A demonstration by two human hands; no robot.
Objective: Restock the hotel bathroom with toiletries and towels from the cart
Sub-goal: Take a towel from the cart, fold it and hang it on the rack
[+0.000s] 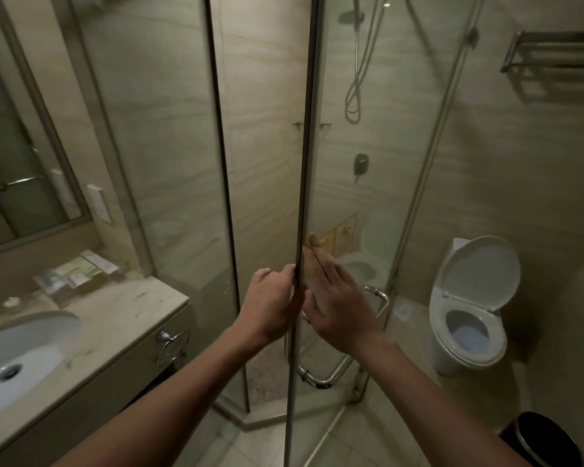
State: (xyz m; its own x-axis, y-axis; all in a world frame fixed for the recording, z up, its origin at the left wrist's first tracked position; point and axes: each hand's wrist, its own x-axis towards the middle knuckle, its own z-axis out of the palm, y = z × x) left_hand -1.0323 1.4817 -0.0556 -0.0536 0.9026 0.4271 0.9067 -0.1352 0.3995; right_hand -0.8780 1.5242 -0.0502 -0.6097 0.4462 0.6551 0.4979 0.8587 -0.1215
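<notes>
Gripping the dark edge of the shower door [361, 203], the left hand [272, 299] has its fingers curled round the seal. The right hand [336, 298] lies flat on the glass just beside it, fingers straight and holding nothing.

To swing the door well, I judge the pull should come from the left hand's grip, slow and even. The right palm should only steady the pane so it neither wobbles nor slams. Fingertips are best kept out of the gap at the fixed panel. The chrome handle [338, 372] below the hands would likely give a safer hold.

Out to the left, packets of toiletries [78, 274] sit at the back of the tabletop [132, 318] behind the sink [21, 352]. The towel rack [553, 52] hangs on the wall above the toilet [469, 318]. The cart is not in view.
</notes>
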